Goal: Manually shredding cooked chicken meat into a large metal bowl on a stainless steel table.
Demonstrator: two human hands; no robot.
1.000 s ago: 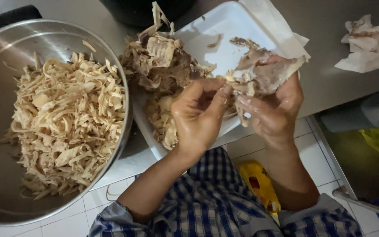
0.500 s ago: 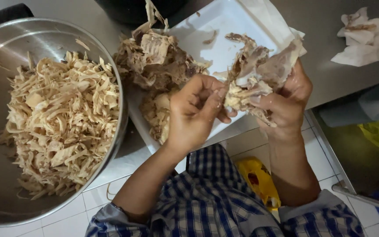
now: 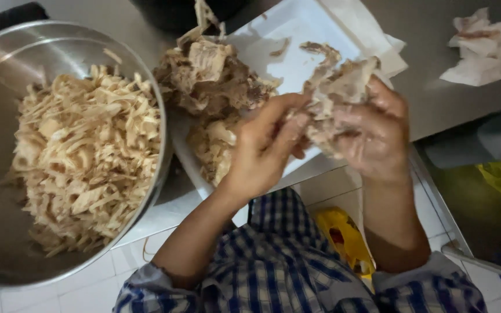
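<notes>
Left hand (image 3: pixel 262 153) pinching cooked meat chunk (image 3: pixel 337 93) held in right hand (image 3: pixel 372 136), white tray (image 3: pixel 297 52) beneath, steel bowl (image 3: pixel 42 52) of shreds (image 3: pixel 82 162) beside

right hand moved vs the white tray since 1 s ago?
Yes. The right hand with its chunk of meat has risen up-frame over the white tray, farther from the tray's near edge than before.

Cooked meat chunk (image 3: pixel 337 93): pale brown-grey, ragged, fibrous, with torn strips hanging off upper edge; held up above white tray, clasped in right hand (image 3: pixel 375 136), pinched at near side by fingers (image 3: pixel 288 124) of left hand (image 3: pixel 262 148). Lower part hidden behind both hands; surface slightly blurred.
</notes>
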